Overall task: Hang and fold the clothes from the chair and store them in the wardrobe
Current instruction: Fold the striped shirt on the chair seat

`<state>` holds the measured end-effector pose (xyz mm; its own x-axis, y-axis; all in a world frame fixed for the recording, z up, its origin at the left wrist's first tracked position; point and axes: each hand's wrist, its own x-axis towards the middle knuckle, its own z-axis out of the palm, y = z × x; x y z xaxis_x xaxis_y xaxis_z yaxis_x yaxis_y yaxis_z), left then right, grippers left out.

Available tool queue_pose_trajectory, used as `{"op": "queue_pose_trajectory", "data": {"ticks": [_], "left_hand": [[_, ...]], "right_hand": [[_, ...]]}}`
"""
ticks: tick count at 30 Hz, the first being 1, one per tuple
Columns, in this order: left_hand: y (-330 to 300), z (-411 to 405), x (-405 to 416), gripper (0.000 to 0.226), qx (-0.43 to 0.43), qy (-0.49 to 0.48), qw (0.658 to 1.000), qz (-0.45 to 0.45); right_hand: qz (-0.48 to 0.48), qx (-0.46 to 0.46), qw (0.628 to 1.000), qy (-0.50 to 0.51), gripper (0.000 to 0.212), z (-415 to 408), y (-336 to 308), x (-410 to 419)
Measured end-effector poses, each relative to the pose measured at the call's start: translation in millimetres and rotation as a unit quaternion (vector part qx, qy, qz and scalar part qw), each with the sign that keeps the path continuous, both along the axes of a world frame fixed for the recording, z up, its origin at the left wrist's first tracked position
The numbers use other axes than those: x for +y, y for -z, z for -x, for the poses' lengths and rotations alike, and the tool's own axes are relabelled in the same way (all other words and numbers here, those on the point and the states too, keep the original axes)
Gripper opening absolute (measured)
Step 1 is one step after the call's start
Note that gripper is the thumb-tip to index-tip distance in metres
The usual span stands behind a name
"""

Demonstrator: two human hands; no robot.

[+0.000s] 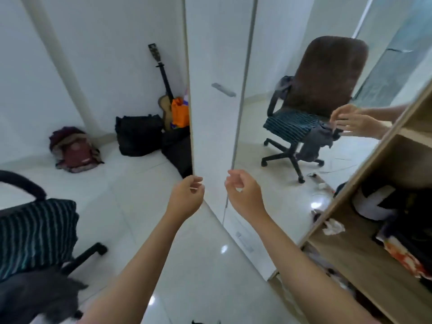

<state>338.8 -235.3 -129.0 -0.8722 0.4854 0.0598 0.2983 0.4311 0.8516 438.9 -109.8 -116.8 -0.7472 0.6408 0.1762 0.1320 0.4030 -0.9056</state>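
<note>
Two bare forearms reach forward from the bottom edge of the view over a glossy white tiled floor. At their ends, the left hand and the right hand hang side by side, just apart, in front of the lower edge of a white wardrobe door. Both hands have loosely curled fingers and hold nothing; whether the left fingertips touch the door edge cannot be told.

At the lower left corner stands an office chair with a black armrest. Over its seat lies a dark striped garment, and a grey garment hangs off the seat's front edge, toward the bottom of the view.

Beside the door, a tall mirror panel reflects the same chair, with its brown backrest, both garments and the person's hands.

On the right side, the wardrobe stands open, showing light wooden shelves. On the lower shelf sit dark clothes, a white item and an orange patterned cloth. What lies on the floor of the wardrobe below is too blurred to tell.

Against the white wall on the far left, a maroon backpack sits on the floor. Nearer the door are a black bag and a guitar leaning upright in the corner, with an orange bag in front of it.
</note>
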Motion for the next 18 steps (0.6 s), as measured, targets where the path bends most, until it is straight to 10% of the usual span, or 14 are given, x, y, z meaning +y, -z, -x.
{"op": "queue_pose_trajectory", "data": {"ticks": [18], "left_hand": [[89, 175, -419, 0.024, -0.138, -0.408, 0.901, 0.046]], "right_hand": [[-0.049, -0.127, 0.881, -0.454, 0.018, 311, 97, -376]]}}
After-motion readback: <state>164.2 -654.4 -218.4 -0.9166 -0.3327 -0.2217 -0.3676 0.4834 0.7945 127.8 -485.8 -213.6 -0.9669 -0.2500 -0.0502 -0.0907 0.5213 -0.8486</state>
